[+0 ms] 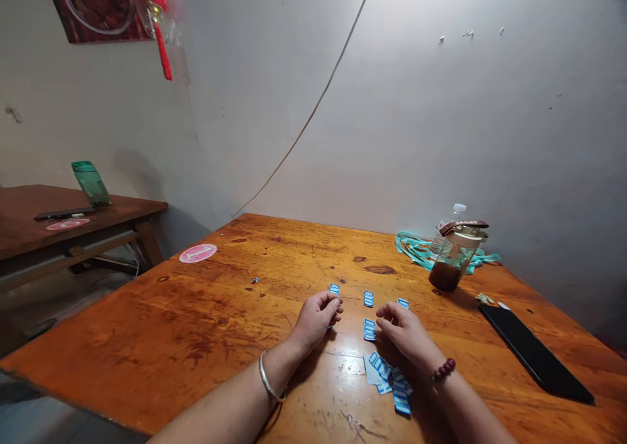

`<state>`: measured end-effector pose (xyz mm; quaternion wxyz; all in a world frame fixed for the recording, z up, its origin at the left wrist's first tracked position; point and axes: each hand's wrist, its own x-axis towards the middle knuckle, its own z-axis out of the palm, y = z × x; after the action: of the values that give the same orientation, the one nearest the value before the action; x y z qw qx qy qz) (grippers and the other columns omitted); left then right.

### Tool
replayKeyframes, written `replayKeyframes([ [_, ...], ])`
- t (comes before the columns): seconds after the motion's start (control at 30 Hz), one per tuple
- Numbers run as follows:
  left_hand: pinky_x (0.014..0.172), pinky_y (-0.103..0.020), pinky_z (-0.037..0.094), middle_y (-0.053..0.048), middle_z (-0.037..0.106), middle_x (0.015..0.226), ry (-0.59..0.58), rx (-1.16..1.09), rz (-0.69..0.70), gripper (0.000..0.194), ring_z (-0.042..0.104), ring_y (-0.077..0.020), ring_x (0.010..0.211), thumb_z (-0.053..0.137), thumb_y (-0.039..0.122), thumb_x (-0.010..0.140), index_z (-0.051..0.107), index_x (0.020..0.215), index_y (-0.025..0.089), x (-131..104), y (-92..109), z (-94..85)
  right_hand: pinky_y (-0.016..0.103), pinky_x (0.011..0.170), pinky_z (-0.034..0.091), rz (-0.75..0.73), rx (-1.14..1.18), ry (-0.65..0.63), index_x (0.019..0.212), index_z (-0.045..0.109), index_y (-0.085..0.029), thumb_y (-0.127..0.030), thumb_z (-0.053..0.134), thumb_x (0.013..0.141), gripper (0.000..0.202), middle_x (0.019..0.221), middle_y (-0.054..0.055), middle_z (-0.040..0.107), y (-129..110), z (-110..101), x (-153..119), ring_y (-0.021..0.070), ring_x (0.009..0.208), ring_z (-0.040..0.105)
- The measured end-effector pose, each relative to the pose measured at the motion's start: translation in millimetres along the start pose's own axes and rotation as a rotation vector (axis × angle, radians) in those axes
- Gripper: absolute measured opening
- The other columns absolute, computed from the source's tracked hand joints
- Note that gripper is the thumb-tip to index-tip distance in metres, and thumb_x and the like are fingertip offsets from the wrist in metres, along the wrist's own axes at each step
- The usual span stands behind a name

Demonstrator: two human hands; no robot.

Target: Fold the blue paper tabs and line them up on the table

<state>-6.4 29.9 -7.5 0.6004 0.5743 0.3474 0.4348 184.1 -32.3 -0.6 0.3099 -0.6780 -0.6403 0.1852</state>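
My left hand point(317, 320) is above the table with its thumb against the curled fingers; whether anything is in them I cannot make out. Just past its fingertips lies a small blue-and-white card point(334, 288), and a sliver of blue shows beneath the hand. My right hand point(402, 332) has loosely bent fingers, thumb and forefinger slightly apart, with nothing visible between them. Left of its fingertips lies another blue-and-white card point(369, 330), and a further card point(368, 299) lies beyond. A card point(403, 303) is partly hidden behind the right hand. Nearer me is a loose pile of cards point(381, 367).
A black phone-like slab point(533, 352) lies on the wooden table point(147, 352) at right. Behind it stand a jar of brown drink point(448, 271), a clear bottle point(459, 210) and a teal strap point(411, 248). A pink round sticker point(198, 253) is at left; a wall backs the table.
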Motion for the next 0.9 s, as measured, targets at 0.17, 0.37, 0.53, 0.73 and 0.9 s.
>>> replayKeyframes([
  [0.17,0.048,-0.018,0.035,-0.002,0.056,0.066,-0.007,0.026,0.004,0.028,0.049,-0.007,0.052,0.056,0.04,0.07,0.054,0.073,0.013,0,-2,1.2,0.019,0.046,0.03,0.024,-0.043,-0.238,0.069,0.055,-0.019,-0.022,0.053,0.066,0.005,0.06,-0.002,0.057,-4,-15,-20,0.0106,0.053,0.049],
  [0.37,0.05,-0.019,0.038,-0.002,0.056,0.066,-0.031,0.06,-0.003,0.027,0.049,-0.0074,0.053,0.055,0.04,0.071,0.055,0.074,0.013,-5,4,5.2,0.018,0.046,0.024,-0.018,-0.168,-0.368,0.072,0.057,-0.019,-0.013,0.055,0.059,0.015,0.063,-0.003,0.057,-20,-4,-31,0.0088,0.055,0.046],
  [0.53,0.051,-0.02,0.039,-0.002,0.056,0.064,-0.086,0.13,0.019,0.023,0.05,-0.0088,0.054,0.053,0.035,0.072,0.056,0.071,0.013,-10,10,9.6,0.017,0.046,0.025,-0.026,-0.125,-0.408,0.073,0.057,-0.019,-0.011,0.055,0.056,0.019,0.062,-0.004,0.055,-24,-1,-33,0.008,0.055,0.044],
  [0.73,0.052,-0.021,0.04,-0.001,0.056,0.063,-0.112,0.193,0.048,0.019,0.051,-0.0095,0.054,0.05,0.03,0.073,0.056,0.071,0.013,-12,12,10.5,0.016,0.045,0.027,-0.002,0.047,-0.42,0.071,0.054,-0.019,-0.006,0.05,0.056,0.021,0.058,-0.006,0.05,-20,2,-31,0.0068,0.052,0.042],
  [0.9,0.05,-0.02,0.039,0.0,0.055,0.06,-0.22,0.259,0.027,0.019,0.05,-0.0091,0.053,0.051,0.03,0.072,0.057,0.066,0.013,-21,20,13.3,0.016,0.048,0.033,0.013,0.321,-0.435,0.066,0.051,-0.016,-0.011,0.047,0.066,0.006,0.058,-0.004,0.049,-27,-5,-29,0.0069,0.052,0.043],
])
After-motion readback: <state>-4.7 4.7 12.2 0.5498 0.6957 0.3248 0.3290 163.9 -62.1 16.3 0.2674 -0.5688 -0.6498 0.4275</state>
